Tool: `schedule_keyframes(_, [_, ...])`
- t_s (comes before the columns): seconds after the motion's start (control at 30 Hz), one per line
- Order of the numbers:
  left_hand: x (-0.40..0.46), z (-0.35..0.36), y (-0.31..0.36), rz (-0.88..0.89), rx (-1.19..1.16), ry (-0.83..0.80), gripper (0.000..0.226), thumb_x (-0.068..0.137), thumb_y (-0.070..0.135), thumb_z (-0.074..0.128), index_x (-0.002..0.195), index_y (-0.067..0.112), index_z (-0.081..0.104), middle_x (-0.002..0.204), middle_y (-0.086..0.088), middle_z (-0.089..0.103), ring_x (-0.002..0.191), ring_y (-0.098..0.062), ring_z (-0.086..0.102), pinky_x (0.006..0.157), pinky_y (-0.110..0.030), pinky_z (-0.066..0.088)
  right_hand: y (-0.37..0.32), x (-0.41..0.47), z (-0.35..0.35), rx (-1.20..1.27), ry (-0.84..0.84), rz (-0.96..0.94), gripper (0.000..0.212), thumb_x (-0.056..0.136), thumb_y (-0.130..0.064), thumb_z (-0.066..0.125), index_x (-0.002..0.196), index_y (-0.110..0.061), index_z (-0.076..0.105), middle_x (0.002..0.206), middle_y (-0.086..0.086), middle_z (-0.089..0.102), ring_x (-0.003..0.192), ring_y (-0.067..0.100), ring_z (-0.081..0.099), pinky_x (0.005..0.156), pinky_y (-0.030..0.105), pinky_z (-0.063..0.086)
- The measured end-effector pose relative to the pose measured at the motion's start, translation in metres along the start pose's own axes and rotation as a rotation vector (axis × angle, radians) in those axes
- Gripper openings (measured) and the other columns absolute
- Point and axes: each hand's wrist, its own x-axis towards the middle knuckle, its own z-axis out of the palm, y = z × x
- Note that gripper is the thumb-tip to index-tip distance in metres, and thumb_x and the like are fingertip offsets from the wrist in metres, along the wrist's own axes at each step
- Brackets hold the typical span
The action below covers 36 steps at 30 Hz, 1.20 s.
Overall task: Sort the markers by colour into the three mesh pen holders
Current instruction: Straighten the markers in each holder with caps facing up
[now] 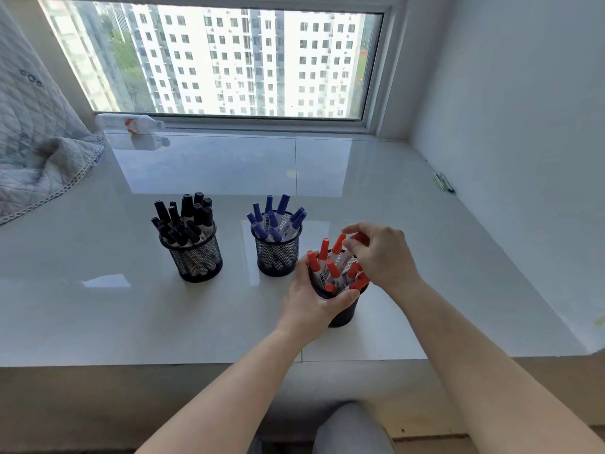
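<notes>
Three black mesh pen holders stand on the white sill. The left holder [200,261] is full of black markers [186,217]. The middle holder [278,257] carries several blue markers [278,217]. The right holder [344,314] contains several red markers [330,263]. My left hand [311,303] wraps around the near side of the right holder. My right hand [383,253] hovers over its far rim, fingers curled on the caps of the red markers; one red cap shows between the fingertips.
A plastic bottle [131,123] lies by the window at the back left. A quilted grey blanket [36,139] covers the left side. A small dark pen-like item [443,181] lies against the right wall. The sill's front edge [196,363] runs near me.
</notes>
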Motion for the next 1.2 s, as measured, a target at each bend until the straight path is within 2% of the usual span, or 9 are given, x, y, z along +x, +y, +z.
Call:
schedule_keyframes(0.27, [0.002, 0.0, -0.001, 0.011, -0.005, -0.023, 0.089, 0.048, 0.062, 0.073, 0.123, 0.045, 0.028, 0.111, 0.021, 0.055, 0.1, 0.0, 0.056, 0.079, -0.016, 0.044, 0.015, 0.006, 0.009, 0.331, -0.174, 0.305, 0.029, 0.094, -0.016, 0.047, 0.118, -0.015, 0.062, 0.103, 0.002, 0.069, 0.084, 0.01, 0.063, 0.065, 0.016, 0.051])
schedule_keyframes(0.43, [0.006, 0.0, 0.0, 0.015, 0.011, -0.03, 0.09, 0.049, 0.063, 0.073, 0.124, 0.046, 0.028, 0.115, 0.017, 0.055, 0.103, -0.006, 0.057, 0.083, -0.021, 0.045, 0.015, 0.006, 0.01, 0.401, -0.2, 0.349, 0.029, 0.097, -0.016, 0.04, 0.115, -0.016, 0.062, 0.103, 0.001, 0.067, 0.092, 0.015, 0.061, 0.08, 0.029, 0.053])
schedule_keyframes(0.6, [0.007, -0.002, -0.002, 0.033, 0.003, -0.016, 0.092, 0.05, 0.063, 0.074, 0.127, 0.043, 0.029, 0.115, 0.018, 0.056, 0.107, -0.005, 0.057, 0.089, -0.025, 0.045, 0.019, -0.006, 0.009, 0.617, -0.252, 0.353, 0.034, 0.094, -0.053, 0.032, 0.109, -0.032, 0.053, 0.097, -0.012, 0.061, 0.087, 0.006, 0.061, 0.076, 0.025, 0.047])
schedule_keyframes(0.67, [0.007, -0.003, -0.002, 0.035, 0.004, -0.023, 0.094, 0.05, 0.066, 0.073, 0.129, 0.043, 0.027, 0.115, 0.022, 0.053, 0.109, -0.004, 0.054, 0.089, -0.023, 0.041, 0.031, -0.019, 0.01, 0.788, -0.282, 0.328, 0.046, 0.085, -0.065, 0.031, 0.113, -0.034, 0.051, 0.109, -0.012, 0.061, 0.099, 0.005, 0.062, 0.088, 0.029, 0.045])
schedule_keyframes(0.77, [0.005, -0.007, -0.006, 0.039, 0.0, -0.07, 0.104, 0.052, 0.067, 0.073, 0.137, 0.043, 0.017, 0.125, 0.017, 0.047, 0.12, -0.005, 0.045, 0.099, -0.029, 0.04, 0.056, -0.043, 0.016, 0.947, -0.3, 0.293, 0.058, 0.081, -0.059, 0.048, 0.13, -0.027, 0.046, 0.127, -0.005, 0.058, 0.118, 0.011, 0.054, 0.1, 0.035, 0.039])
schedule_keyframes(0.87, [-0.002, -0.016, -0.019, 0.038, 0.007, -0.118, 0.104, 0.057, 0.063, 0.072, 0.142, 0.038, 0.016, 0.136, 0.011, 0.041, 0.129, -0.007, 0.037, 0.105, -0.034, 0.038, 0.065, -0.067, 0.033, 0.793, -0.311, 0.271, 0.071, 0.064, -0.05, 0.067, 0.129, -0.037, 0.041, 0.126, -0.016, 0.055, 0.117, -0.004, 0.049, 0.09, 0.018, 0.043])
schedule_keyframes(0.93, [-0.007, -0.025, -0.031, 0.041, 0.198, -0.12, 0.097, 0.062, 0.071, 0.061, 0.142, 0.033, 0.023, 0.14, 0.011, 0.039, 0.13, -0.007, 0.035, 0.104, -0.027, 0.032, 0.062, -0.074, 0.051, 0.625, -0.274, 0.278, 0.078, 0.055, -0.052, 0.076, 0.122, -0.044, 0.039, 0.12, -0.023, 0.055, 0.109, -0.01, 0.051, 0.081, 0.009, 0.044])
schedule_keyframes(1.07, [-0.009, -0.04, -0.055, 0.176, 0.789, -0.063, 0.067, 0.083, 0.067, 0.035, 0.139, 0.03, 0.036, 0.143, 0.013, 0.034, 0.132, -0.01, 0.028, 0.109, -0.03, 0.025, 0.052, -0.064, 0.08, 0.417, -0.064, 0.32, 0.073, 0.049, -0.051, 0.076, 0.107, -0.051, 0.032, 0.11, -0.021, 0.055, 0.098, 0.001, 0.052, 0.078, 0.018, 0.042])
schedule_keyframes(1.2, [-0.012, -0.043, -0.065, 0.268, 0.951, -0.009, 0.054, 0.089, 0.057, 0.031, 0.137, 0.033, 0.037, 0.144, 0.014, 0.032, 0.136, -0.01, 0.023, 0.113, -0.029, 0.011, 0.057, -0.049, 0.089, 0.345, 0.045, 0.388, 0.075, 0.047, -0.055, 0.072, 0.111, -0.04, 0.036, 0.112, -0.014, 0.057, 0.103, 0.012, 0.056, 0.086, 0.034, 0.048])
